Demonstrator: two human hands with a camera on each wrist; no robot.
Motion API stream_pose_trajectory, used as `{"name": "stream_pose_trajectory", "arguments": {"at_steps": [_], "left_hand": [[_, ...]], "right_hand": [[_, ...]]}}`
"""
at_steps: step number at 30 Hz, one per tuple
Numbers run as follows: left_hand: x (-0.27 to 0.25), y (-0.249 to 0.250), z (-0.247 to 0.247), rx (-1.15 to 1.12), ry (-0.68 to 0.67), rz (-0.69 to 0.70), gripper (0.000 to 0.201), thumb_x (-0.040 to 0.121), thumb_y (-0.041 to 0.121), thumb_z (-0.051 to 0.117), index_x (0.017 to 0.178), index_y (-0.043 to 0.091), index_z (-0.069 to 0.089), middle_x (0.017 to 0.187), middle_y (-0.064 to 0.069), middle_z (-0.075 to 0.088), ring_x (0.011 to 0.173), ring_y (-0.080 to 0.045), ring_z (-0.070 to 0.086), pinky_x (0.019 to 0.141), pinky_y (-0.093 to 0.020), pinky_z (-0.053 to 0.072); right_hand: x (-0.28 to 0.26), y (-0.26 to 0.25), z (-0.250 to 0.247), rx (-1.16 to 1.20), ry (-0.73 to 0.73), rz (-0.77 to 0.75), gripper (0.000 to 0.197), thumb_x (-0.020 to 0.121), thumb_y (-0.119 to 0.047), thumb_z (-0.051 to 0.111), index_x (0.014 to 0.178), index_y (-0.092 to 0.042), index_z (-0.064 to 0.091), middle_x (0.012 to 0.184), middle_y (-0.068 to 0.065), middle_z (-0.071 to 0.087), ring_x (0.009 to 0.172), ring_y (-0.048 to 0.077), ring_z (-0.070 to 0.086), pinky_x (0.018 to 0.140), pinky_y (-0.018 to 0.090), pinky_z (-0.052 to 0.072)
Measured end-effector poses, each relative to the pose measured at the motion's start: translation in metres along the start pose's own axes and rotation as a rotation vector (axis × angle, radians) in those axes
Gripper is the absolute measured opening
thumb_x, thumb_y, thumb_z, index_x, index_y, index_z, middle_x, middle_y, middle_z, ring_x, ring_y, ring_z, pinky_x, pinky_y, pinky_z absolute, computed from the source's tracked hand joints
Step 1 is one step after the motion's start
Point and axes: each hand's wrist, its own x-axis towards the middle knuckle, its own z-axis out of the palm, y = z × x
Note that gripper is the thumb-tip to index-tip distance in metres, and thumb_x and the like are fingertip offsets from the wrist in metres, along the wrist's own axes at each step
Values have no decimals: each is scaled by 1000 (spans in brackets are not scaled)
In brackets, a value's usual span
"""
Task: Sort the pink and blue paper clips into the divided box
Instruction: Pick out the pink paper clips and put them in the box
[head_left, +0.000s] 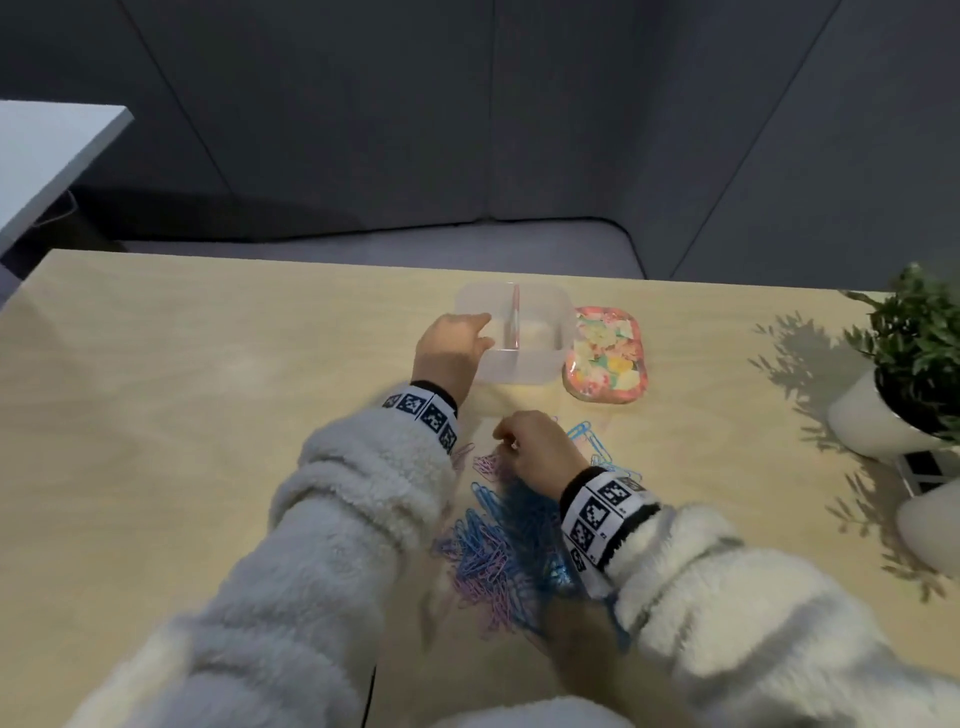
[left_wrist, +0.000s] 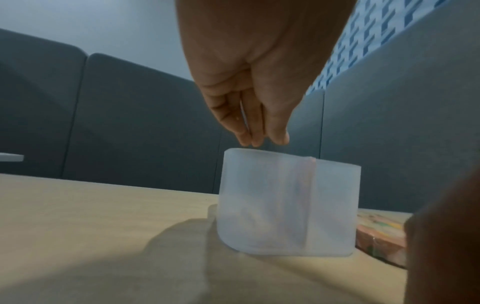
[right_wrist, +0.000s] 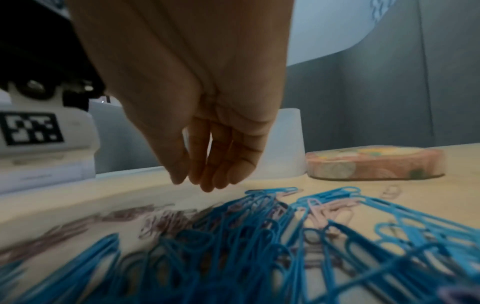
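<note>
The translucent divided box (head_left: 540, 364) stands at the table's far middle, with a pinkish divider (head_left: 514, 317) down its centre. My left hand (head_left: 485, 332) hovers over the box's left compartment. In the left wrist view its straight fingers (left_wrist: 255, 135) hang with tips close together just above the box rim (left_wrist: 285, 205), and no clip shows between them. A mixed pile of blue and pink paper clips (head_left: 493, 551) lies nearer to me. My right hand (head_left: 501, 436) hangs just above the pile's far edge (right_wrist: 233, 236), fingers (right_wrist: 221, 172) relaxed and holding nothing.
A floral-patterned lid (head_left: 608, 361) lies right of the box, touching or nearly touching it. A potted plant in a white pot (head_left: 883, 415) stands at the right edge, with another white object (head_left: 930, 525) near it. Loose blue clips (head_left: 587, 434) lie right of my right hand.
</note>
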Motion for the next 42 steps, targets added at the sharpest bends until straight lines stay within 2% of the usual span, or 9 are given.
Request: {"name": "stream_pose_trajectory", "arguments": {"at_steps": [3,5,12,17,25,29,32,38,42], "left_hand": [[-26,-12,0,-103,189,23,15,88,15,57,98,9,66,100,-10,67,90,-23,57,81,-32,46],[-49,-22,6,-122,114,-49,10,88,17,57,92,11,66,94,-5,66,80,-15,54,74,-26,45],[-102,-55,36,37,-266,-108,34,85,29,61,116,15,56,114,-4,56,108,-21,49,92,-33,43],[-101,-50,39,103,-301,-39,18,88,22,57,100,9,61,106,-8,57,101,-25,51,85,-35,45],[-103,-42,38,330,-374,83,15,88,7,53,103,4,51,107,-12,56,96,-26,51,76,-32,41],[-103,-34,31,465,-430,111,16,88,7,52,104,3,53,106,-12,59,96,-28,58,76,-34,46],[-101,-32,27,492,-473,102,17,84,6,57,100,3,53,103,-12,60,94,-29,60,73,-35,46],[-91,-31,25,398,-442,16,10,88,8,52,92,2,58,98,-14,64,88,-30,61,74,-35,49],[-70,-27,5,187,-293,-38,14,85,13,56,88,3,64,88,-13,69,80,-27,64,78,-38,55]], "right_hand": [[1,-3,10,-133,-61,-46,28,86,-23,60,106,-5,65,113,15,56,111,31,49,93,38,43],[1,-5,15,-202,-53,-75,28,83,-26,63,102,-6,65,111,14,54,110,31,47,91,38,41],[-4,-12,30,-250,-59,-98,25,90,-18,52,108,-6,65,108,14,58,108,31,51,85,39,42],[-4,-16,33,-235,-90,-64,17,88,-7,53,104,-4,56,111,16,54,108,32,49,87,41,42],[6,-15,9,-72,-204,-7,14,88,-1,48,100,2,56,111,20,57,102,32,55,86,37,42],[22,-22,-41,170,-72,-2,13,91,-6,50,80,-12,52,93,7,62,79,14,54,72,20,41],[44,-33,-78,236,100,-30,12,91,-3,47,82,-10,50,78,-2,53,65,8,48,64,20,38],[92,-34,-86,270,240,46,13,87,-2,51,79,-11,52,85,4,56,83,23,53,69,32,45],[99,-29,-76,254,260,82,20,88,0,48,102,-1,61,108,18,61,97,30,60,81,28,46]]}}
